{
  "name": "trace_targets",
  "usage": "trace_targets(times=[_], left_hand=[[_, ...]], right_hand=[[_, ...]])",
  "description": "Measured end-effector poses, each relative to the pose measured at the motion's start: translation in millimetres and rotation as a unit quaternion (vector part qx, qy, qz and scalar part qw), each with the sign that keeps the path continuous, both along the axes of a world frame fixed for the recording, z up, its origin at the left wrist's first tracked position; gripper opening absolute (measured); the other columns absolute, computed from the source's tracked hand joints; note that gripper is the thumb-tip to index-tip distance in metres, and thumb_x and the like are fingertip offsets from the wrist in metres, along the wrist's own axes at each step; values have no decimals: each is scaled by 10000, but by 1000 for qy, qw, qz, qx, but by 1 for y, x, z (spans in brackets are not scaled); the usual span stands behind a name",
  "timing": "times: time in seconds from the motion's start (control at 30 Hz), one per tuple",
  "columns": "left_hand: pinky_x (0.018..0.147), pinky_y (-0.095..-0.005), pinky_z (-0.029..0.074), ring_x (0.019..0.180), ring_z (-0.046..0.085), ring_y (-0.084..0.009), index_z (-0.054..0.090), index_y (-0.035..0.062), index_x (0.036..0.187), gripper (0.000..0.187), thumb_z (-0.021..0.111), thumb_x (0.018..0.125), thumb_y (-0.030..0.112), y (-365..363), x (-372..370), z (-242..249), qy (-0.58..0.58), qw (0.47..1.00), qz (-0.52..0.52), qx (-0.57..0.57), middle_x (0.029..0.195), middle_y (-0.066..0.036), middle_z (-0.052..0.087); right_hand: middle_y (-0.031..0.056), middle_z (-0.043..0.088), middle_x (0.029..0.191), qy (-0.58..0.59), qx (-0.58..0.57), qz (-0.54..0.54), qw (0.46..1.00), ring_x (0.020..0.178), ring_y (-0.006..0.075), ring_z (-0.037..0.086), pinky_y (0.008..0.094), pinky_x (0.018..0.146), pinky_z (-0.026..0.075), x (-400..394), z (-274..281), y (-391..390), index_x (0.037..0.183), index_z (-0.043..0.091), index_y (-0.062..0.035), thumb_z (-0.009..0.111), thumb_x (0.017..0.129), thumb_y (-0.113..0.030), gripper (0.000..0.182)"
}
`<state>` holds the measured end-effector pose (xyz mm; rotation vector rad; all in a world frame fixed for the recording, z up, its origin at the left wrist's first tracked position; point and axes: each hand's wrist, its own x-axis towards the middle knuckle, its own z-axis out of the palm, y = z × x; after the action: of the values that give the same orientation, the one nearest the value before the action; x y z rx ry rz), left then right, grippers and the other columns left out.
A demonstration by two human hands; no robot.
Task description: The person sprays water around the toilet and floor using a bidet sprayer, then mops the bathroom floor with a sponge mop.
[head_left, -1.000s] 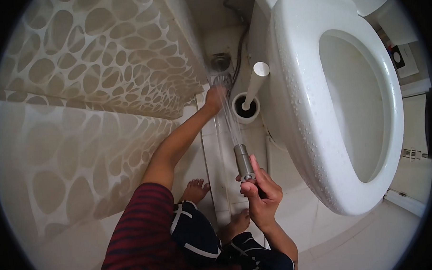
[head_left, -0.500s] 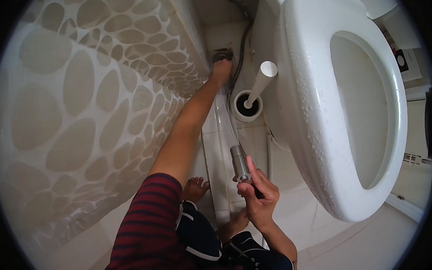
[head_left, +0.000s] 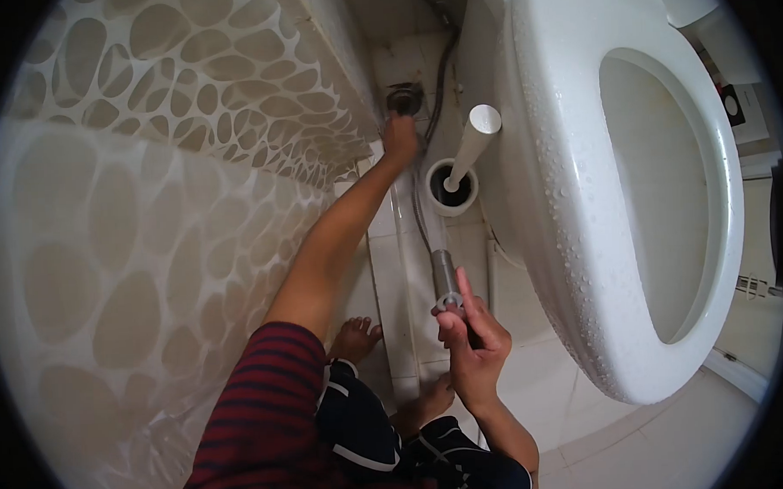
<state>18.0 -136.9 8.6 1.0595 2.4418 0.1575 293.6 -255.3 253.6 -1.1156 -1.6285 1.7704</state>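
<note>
My right hand [head_left: 480,349] is wrapped round a silver handheld bidet sprayer [head_left: 445,277], its thumb at the near end. The sprayer points away from me, toward the floor by the wall, and a faint blur of water shows beyond it. My left hand [head_left: 400,139] reaches down to the floor just short of a dark round drain [head_left: 404,98]. Its fingers look closed, but whatever they hold is hidden behind the hand. A grey hose [head_left: 441,96] runs along the floor between the drain and the toilet.
A white toilet [head_left: 564,238] with water drops on its seat fills the right side. Beside its base stands a toilet brush [head_left: 474,142] in a round white holder [head_left: 449,210]. A pebble-patterned curtain [head_left: 123,211] hangs at left. My bare feet are on white floor tiles [head_left: 534,377].
My left hand has drawn back slightly toward me, showing more of the drain. The sprayer in my right hand has shifted slightly right and away. The curtain's folds look different.
</note>
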Motion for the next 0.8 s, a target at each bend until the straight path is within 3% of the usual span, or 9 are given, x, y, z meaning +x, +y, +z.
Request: trace_targets(times=[0.07,0.17,0.23,0.33,0.4,0.53,0.6,0.8], left_hand=[[764,-435,463,1010,458,-374,412,21,1147,432,502,727,59,-13,21,-1,63,995,-75,5,1106,-186,451],[770,-465,460,1057,401,-396,412,34,1118,418,516,715,72,-16,20,-27,36,991,-103,76,1156,-192,380],[794,-458,453,1059,399,-395,416,38,1106,432,539,693,61,-14,18,-14,2,992,-112,58,1165,-194,351],[814,-461,442,1051,401,-399,427,31,1080,457,576,648,34,-14,17,1,-39,993,-85,70,1160,-198,343],[818,-463,438,1042,404,-401,431,24,1067,471,590,624,12,-20,15,7,-45,989,-92,103,1151,-201,345],[810,-491,429,1021,410,-408,430,15,1048,480,593,598,-29,-30,12,0,-34,979,-132,150,1124,-210,343],[802,-507,426,1018,409,-413,429,13,1039,476,587,593,-44,-24,14,-1,4,984,-130,118,1112,-211,341],[776,-503,446,984,432,-401,427,2,1003,616,726,465,15,-29,14,5,-10,982,-75,175,1080,-196,345]], right_hand=[[104,582,787,-8,-16,-17,1000,694,125,561,215,642,431,1,-1,1,1148,499,7,641,752,-107,436],[105,585,789,-3,-5,-3,1000,693,129,561,220,641,433,4,0,1,1145,501,8,633,764,-129,426],[112,585,789,-16,20,22,999,690,138,563,226,631,437,3,10,3,1134,505,27,626,772,-142,417],[98,557,723,70,237,35,968,538,104,466,205,492,389,9,3,6,1216,399,46,554,828,-202,486],[123,550,729,154,310,53,937,532,124,472,213,482,388,9,15,16,1251,333,51,523,840,-245,542],[146,529,743,165,274,-1,948,515,125,447,215,459,372,-16,39,31,1280,261,50,458,861,-334,602],[140,526,761,156,243,-21,957,513,112,433,208,450,358,-28,59,35,1255,299,50,424,874,-354,569],[102,533,774,164,164,-56,971,518,75,426,181,440,343,-68,109,48,1112,435,20,390,900,-336,417]])
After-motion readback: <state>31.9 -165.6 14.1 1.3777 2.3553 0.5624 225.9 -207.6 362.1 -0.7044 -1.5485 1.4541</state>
